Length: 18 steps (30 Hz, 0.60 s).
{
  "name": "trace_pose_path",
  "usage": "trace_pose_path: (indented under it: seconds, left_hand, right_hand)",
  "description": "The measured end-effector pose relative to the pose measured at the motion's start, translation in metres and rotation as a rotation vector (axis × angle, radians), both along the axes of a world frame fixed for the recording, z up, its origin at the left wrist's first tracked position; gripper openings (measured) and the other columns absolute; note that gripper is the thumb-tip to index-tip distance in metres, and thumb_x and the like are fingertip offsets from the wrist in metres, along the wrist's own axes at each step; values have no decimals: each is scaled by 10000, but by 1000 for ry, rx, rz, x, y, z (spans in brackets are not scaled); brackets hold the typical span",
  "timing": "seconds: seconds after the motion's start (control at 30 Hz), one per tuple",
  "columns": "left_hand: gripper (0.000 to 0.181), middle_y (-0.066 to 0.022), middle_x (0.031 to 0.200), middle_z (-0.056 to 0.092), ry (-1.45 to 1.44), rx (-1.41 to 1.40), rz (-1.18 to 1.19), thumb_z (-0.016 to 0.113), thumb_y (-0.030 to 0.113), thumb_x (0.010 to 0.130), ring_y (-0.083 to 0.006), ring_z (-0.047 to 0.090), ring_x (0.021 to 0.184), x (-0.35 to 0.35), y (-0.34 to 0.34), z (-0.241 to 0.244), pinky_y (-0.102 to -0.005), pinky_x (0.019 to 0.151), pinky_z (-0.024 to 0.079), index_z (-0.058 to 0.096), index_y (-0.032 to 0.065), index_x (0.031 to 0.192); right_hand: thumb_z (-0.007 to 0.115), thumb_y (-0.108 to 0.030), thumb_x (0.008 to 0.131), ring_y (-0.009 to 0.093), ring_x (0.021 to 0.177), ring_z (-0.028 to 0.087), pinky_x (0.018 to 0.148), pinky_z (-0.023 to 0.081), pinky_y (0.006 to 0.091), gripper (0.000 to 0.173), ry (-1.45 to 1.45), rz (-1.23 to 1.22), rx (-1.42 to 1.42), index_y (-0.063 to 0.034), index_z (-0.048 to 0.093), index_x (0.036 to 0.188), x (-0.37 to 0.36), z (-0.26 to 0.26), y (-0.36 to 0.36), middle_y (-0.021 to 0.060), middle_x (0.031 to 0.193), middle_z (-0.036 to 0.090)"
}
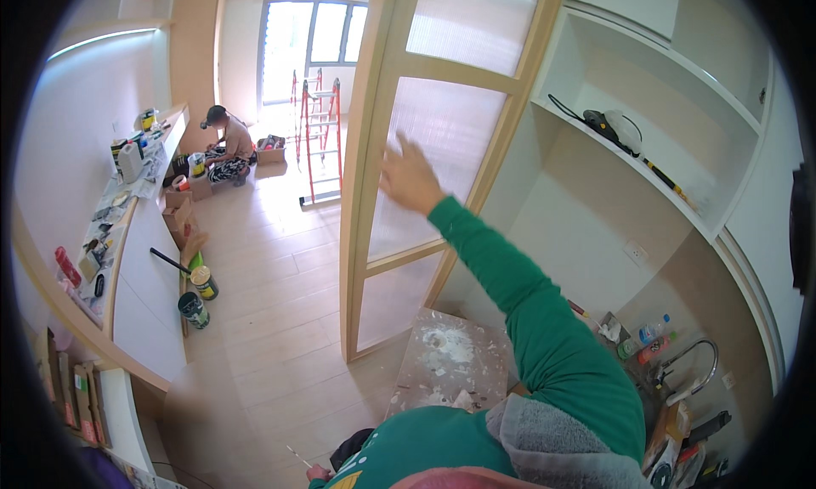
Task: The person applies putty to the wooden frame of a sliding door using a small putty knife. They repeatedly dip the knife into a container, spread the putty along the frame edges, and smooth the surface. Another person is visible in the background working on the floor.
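Note:
My right hand point(411, 178), at the end of a green sleeve, is raised before the wood-framed partition with ribbed translucent panels point(446, 122). Its fingers are apart and hold nothing; whether the fingertips touch the frame I cannot tell. Low at the bottom edge, my left hand point(319, 473) grips a thin pale stick point(298, 456), perhaps a slim brush; its tip is too small to make out. A grey towel point(548, 435) hangs over my right shoulder. Below the partition, a board spattered with white point(446, 355) lies close to my body.
A person point(233, 142) squats by the left counter, near a red-railed ladder point(323, 142). Paint cans point(204, 282) stand on the floor. Tools and containers cover the counter point(121, 234). To the right are an open shelf point(663, 81), a sink faucet point(707, 361) and bottles point(653, 330).

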<state>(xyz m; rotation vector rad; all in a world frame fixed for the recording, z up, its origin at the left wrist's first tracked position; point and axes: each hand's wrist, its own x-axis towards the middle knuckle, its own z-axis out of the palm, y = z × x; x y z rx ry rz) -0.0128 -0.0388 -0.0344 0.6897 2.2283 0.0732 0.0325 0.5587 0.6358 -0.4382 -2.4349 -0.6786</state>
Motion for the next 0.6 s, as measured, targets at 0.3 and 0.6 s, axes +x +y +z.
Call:
trace_pose_path:
  seconds: [0.3, 0.6]
  left_hand:
    - [387, -196, 934, 753, -36, -12, -14, 621, 332, 917, -336, 745, 785, 9, -22, 19, -474, 676, 598, 659, -10, 1094]
    - [363, -194, 926, 755, -30, -29, -14, 581, 309, 961, -318, 750, 750, 8, -43, 92, -470, 629, 605, 641, -15, 1116]
  right_hand:
    - [549, -344, 947, 449, 1044, 658, 928, 512, 550, 368, -357, -444, -1251, -31, 663, 1105, 210, -398, -171, 261, 1102, 694]
    - [638, -338, 898, 373, 876, 696, 793, 550, 476, 311, 24, -463, -1652, -38, 706, 944, 353, -471, -281, 182, 926, 731]
